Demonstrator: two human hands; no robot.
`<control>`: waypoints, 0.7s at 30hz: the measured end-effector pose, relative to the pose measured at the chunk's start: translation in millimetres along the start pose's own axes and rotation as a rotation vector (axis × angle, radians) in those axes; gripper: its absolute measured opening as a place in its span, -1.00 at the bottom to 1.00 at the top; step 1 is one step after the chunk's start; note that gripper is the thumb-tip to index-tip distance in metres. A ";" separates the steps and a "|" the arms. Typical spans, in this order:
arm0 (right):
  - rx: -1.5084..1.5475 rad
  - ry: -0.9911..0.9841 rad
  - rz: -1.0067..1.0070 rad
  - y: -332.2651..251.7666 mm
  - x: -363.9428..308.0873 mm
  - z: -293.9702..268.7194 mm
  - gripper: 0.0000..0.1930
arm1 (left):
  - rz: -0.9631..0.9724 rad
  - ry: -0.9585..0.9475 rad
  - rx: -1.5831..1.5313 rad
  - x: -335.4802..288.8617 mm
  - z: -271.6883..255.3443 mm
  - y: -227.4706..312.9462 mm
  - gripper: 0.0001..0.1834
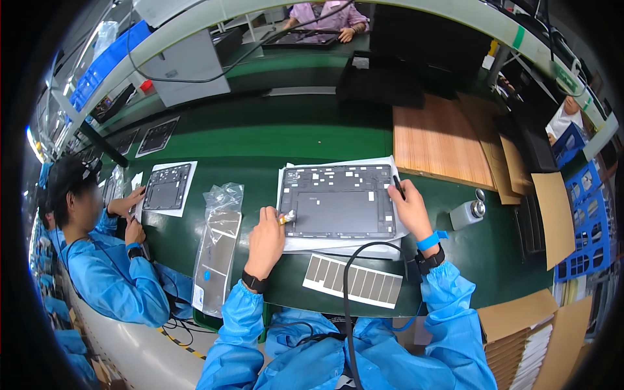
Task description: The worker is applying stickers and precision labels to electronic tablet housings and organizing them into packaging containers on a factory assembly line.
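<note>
A flat dark grey tablet housing (pixel 338 211) with many small white patches lies on white sheets (pixel 299 246) in front of me. My left hand (pixel 265 242) is at its lower left edge, fingers closed on a small white and yellow piece (pixel 286 217) whose kind I cannot make out. At the right edge, my right hand (pixel 412 209) grips a slim black pen-like tool (pixel 398 186). Nearer me lies a white sheet of grey rectangular strips (pixel 353 281). Left of the housing is a clear plastic bag (pixel 224 197) over grey-brown sheets (pixel 218 253).
A white bottle with a metal top (pixel 467 214) stands at right, before wooden boards (pixel 442 143) and cardboard. A black cable (pixel 347 292) crosses before me. At left, a co-worker in blue (pixel 117 279) handles another housing (pixel 167 186). Another person (pixel 328 16) sits across the green table (pixel 260 133).
</note>
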State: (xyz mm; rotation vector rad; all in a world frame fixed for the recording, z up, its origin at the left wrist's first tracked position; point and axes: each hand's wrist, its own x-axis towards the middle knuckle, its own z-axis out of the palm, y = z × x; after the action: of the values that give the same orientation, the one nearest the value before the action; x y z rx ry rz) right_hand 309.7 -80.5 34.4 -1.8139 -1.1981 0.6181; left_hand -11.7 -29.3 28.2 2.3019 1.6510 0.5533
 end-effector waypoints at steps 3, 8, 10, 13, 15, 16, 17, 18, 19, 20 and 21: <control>0.532 0.033 0.062 5.9 -2.9 13.1 -0.70 | 0.027 0.050 -0.221 4.5 4.1 -12.1 -0.84; 0.735 0.017 0.018 -2.8 2.4 15.5 -0.61 | -0.137 -0.021 -0.744 36.1 4.3 -23.8 -0.72; 0.696 0.032 -0.021 -1.4 5.9 11.9 -0.67 | -0.152 -0.001 -1.003 59.5 -1.9 -18.2 -0.72; 0.639 0.019 0.001 8.0 12.1 0.6 -0.78 | -0.134 0.021 -1.059 114.0 -17.6 -16.5 -0.78; 0.621 0.006 0.058 11.9 16.5 -9.9 -0.78 | -0.118 -0.094 -1.090 171.8 -12.6 -42.6 -0.79; 0.637 -0.001 0.041 11.4 16.2 -14.5 -0.76 | -0.108 -0.112 -1.077 199.4 -8.5 -49.5 -0.78; 0.651 -0.005 0.023 12.4 15.9 -19.1 -0.73 | -0.096 -0.131 -1.064 226.2 -1.3 -56.6 -0.78; 0.623 0.013 0.006 16.4 17.2 -21.6 -0.74 | -0.101 -0.161 -1.058 253.2 10.9 -71.3 -0.77; 0.619 0.048 0.013 22.2 15.6 -28.7 -0.74 | -0.135 -0.219 -1.078 272.6 24.9 -65.5 -0.78; 0.498 0.047 0.016 21.2 12.5 -33.1 -0.74 | -0.116 -0.230 -1.008 293.1 38.9 -76.0 -0.78; 0.382 0.032 0.011 15.0 9.8 -34.4 -0.73 | -0.101 -0.222 -0.935 313.9 49.0 -98.0 -0.77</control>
State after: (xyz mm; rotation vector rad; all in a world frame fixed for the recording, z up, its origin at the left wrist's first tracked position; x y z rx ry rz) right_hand 347.5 -87.4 39.7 -1.5023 -0.9719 0.7639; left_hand 16.0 300.1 -7.5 1.5127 1.0511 0.7920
